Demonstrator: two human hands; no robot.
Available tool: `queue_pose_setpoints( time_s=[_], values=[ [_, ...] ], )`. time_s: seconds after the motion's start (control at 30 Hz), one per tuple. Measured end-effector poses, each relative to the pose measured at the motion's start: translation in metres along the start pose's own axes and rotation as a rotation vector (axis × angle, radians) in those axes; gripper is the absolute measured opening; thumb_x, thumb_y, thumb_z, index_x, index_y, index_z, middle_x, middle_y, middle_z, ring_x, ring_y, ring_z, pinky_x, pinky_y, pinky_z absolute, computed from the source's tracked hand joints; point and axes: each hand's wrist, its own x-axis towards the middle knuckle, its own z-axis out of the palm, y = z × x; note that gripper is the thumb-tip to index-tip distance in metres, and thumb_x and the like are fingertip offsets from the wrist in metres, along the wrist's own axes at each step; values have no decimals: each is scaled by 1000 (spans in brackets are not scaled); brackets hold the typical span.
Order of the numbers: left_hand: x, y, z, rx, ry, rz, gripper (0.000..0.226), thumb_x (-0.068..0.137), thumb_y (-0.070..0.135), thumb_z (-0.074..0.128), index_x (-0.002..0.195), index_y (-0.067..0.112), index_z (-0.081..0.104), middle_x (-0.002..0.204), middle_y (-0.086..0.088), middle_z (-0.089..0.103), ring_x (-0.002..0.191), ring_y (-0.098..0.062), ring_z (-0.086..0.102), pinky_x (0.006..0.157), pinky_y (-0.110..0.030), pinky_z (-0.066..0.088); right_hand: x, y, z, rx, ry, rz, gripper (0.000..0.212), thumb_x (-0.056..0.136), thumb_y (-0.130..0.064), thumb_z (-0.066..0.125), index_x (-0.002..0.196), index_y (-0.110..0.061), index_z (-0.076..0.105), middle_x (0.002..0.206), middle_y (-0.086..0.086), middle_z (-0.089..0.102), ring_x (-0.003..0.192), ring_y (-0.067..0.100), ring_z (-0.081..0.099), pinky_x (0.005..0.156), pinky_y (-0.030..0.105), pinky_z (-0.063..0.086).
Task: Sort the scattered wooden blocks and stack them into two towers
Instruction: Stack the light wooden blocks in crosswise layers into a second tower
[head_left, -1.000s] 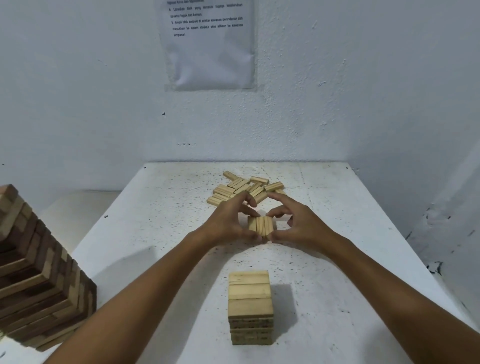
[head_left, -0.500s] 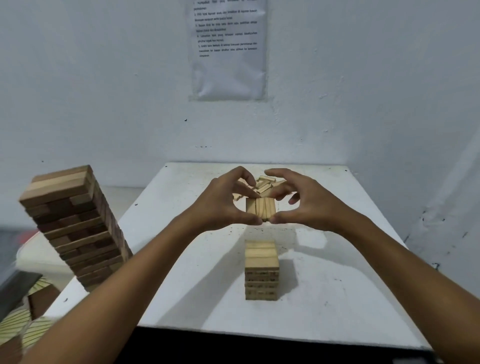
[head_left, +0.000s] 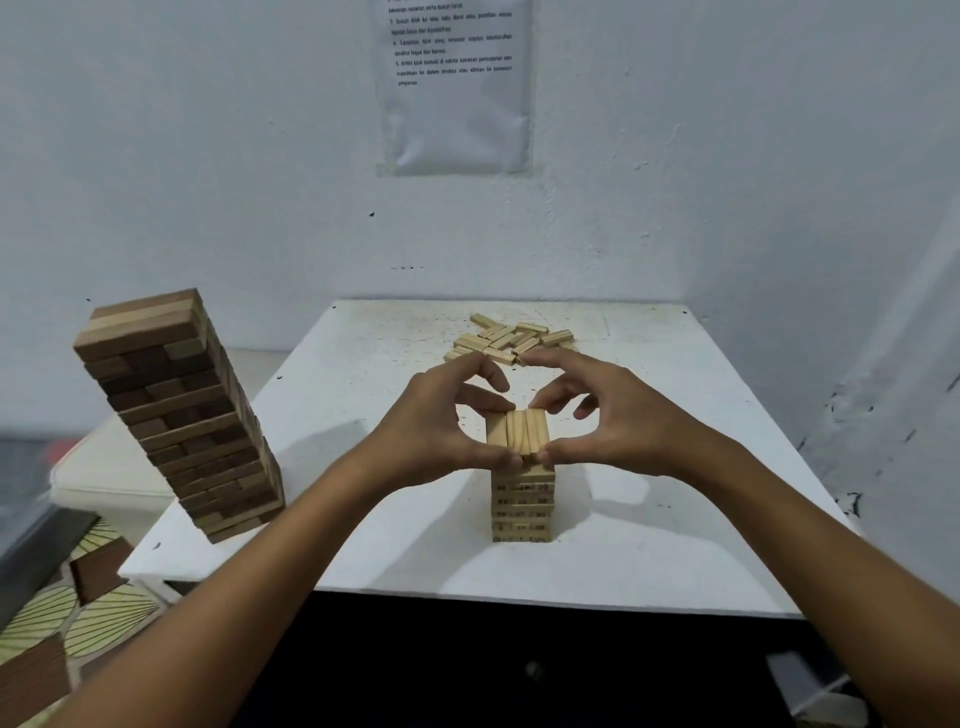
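White table (head_left: 363, 519) set into the corner of a pale wall (head_left: 208, 156); printed sheet (head_left: 457, 88) taped to the wall above, text too small to read. Dark wood tower (head_left: 176, 410) standing at the table's left edge, many layers high, leaning in the wide-angle view; its top layer a mix of lighter and darker blocks. Pale wood tower (head_left: 522, 506) standing near the table's front centre, several layers high, well apart from the dark tower. Loose pale blocks (head_left: 506, 338) scattered in a heap toward the table's far edge, beyond both hands. Row of three pale blocks (head_left: 517, 431) pressed side by side, positioned directly over the pale tower's top; contact with the layer beneath not determinable, the near edge being masked by thumbs. Left hand (head_left: 441, 431) curled against the row's left side, thumb at the near end, forefinger at the far end, grasping it. Right hand (head_left: 608, 421) mirrored on the row's right side, thumb and forefinger clamped on the same row, remaining fingers curled above. Patterned floor covering (head_left: 98, 608) and several dark loose blocks (head_left: 98, 569) noted below the table's left side.
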Motion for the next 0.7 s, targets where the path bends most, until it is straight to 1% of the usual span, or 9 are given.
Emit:
queue_pose_setpoints(
  time_s=[0.17, 0.33, 0.43, 0.5, 0.7],
  values=[
    [-3, 0, 1, -4, -5, 4, 56, 57, 24, 93, 97, 26, 54, 101, 8, 74, 96, 8, 62, 63, -7, 38, -3, -2, 2, -17, 1, 3, 86, 69, -24, 86, 139, -42, 41, 107, -18, 65, 104, 0, 56, 83, 18, 44],
    [-6, -2, 3, -4, -10, 7, 54, 57, 25, 93, 93, 31, 52, 101, 9, 74, 98, 3, 63, 63, -10, 38, -6, -3, 2, -23, -5, 0, 85, 68, -24, 86, 138, -44, 40, 105, -18, 65, 102, -1, 56, 83, 19, 45],
    [-6, -2, 5, -1, -15, 1, 54, 58, 27, 92, 93, 33, 52, 102, 11, 73, 100, 3, 62, 65, -13, 38, -8, -2, 2, -28, -4, 0, 86, 68, -25, 86, 138, -45, 40, 105, -19, 64, 102, -2, 56, 83, 18, 45],
    [-6, -2, 6, 4, -20, -3, 53, 59, 28, 92, 94, 34, 52, 104, 12, 73, 101, 4, 62, 65, -12, 39, -8, -1, 3, -28, -1, 0, 86, 68, -25, 86, 137, -47, 40, 104, -20, 65, 102, -2, 56, 82, 18, 45],
    [-6, -3, 8, 1, -27, -4, 53, 61, 28, 91, 96, 34, 52, 107, 10, 72, 103, 2, 61, 65, -9, 39, -9, 1, 3, -25, 3, 1, 82, 68, -26, 87, 128, -54, 37, 106, -19, 64, 100, -3, 56, 82, 19, 46]
  ],
)
